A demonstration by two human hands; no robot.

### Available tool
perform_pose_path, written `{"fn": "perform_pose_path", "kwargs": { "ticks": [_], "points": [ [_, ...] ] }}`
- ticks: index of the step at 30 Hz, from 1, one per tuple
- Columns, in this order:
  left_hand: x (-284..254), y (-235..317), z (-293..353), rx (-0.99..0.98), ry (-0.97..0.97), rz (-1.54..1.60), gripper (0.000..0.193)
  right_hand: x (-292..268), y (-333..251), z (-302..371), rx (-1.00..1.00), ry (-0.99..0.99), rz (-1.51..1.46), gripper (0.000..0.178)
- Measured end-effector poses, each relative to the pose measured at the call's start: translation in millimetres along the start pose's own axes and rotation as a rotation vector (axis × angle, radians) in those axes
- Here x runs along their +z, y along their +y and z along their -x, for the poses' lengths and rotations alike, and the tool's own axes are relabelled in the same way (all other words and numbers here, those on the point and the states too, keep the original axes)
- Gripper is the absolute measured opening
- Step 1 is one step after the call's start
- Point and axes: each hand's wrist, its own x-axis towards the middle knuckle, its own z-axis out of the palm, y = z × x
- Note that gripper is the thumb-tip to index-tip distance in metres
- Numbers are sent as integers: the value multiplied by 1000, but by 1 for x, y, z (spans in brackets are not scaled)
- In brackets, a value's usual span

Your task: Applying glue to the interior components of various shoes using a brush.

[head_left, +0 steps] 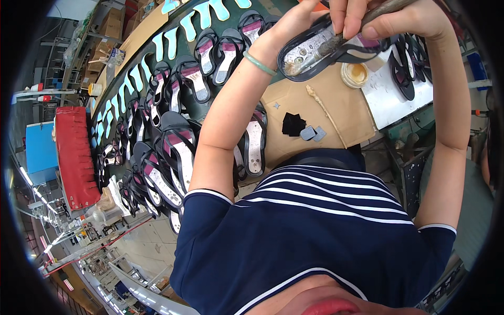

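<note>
Up at the top of the head view, my left hand (302, 20) grips a black strappy sandal (301, 51) by its edge, partly cut off by the frame. The sandal has a pale insole with a purple patch. My right hand (401, 21) pinches a brush (332, 46) between thumb and fingers. Its bristles touch the insole near one end. Just below the sandal stands an open jar (354, 74) of yellowish paste. On the cardboard (283, 97) lie a thin stick (326, 113) with a crusted end, a black fabric piece (293, 124) and grey pads (308, 133).
Many similar sandals (178, 149) crowd the green table to the left, some overlapping. Pale blue-edged insole pieces (168, 44) line its far side. More black sandals (403, 68) rest on a white surface (391, 100) at right. A red cover (77, 157) hangs at far left.
</note>
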Motion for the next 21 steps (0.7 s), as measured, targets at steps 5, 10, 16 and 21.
{"fn": "perform_pose_path", "kwargs": {
  "ticks": [5,10,16,21],
  "points": [
    [-8,-1,-3,-180,-35,223,62,-5,-11,-10,-53,-101,42,19],
    [-18,2,-30,-130,-390,-88,43,-5,-6,-14,-99,-137,22,20],
    [-8,-5,-14,-167,-279,-560,39,0,-19,-15,-18,-150,87,20],
    [-6,-10,-11,-193,-262,-749,36,2,-21,-13,4,-159,117,21]
  ]
}}
